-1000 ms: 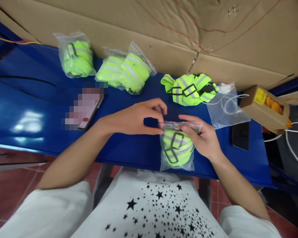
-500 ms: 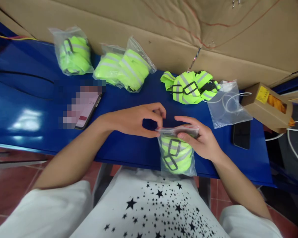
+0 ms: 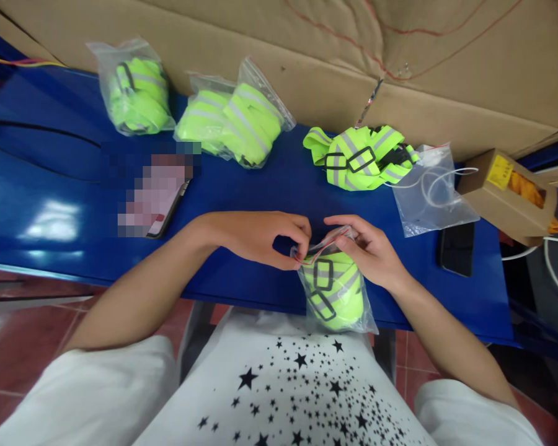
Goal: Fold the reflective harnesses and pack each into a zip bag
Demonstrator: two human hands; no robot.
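Observation:
A clear zip bag hangs at the table's front edge, close to my body. Inside it sits a rolled neon-yellow reflective strap with grey stripes and two black buckles. My left hand pinches the bag's upper left corner between thumb and fingers. At the upper right, my right hand grips the bag's mouth, thumb in front, with the index finger stretched out. The red-lined rim is bent and looks parted between the hands.
Behind lie a loose reflective strap bundle and several bagged ones. An empty zip bag with a white cable, a cardboard box and a dark phone are at right. Another phone lies left on the blue table.
The bag's rim went from nearly straight to bent and slanted, its right side raised. My left hand moved slightly down with its corner; my right hand shifted a little left.

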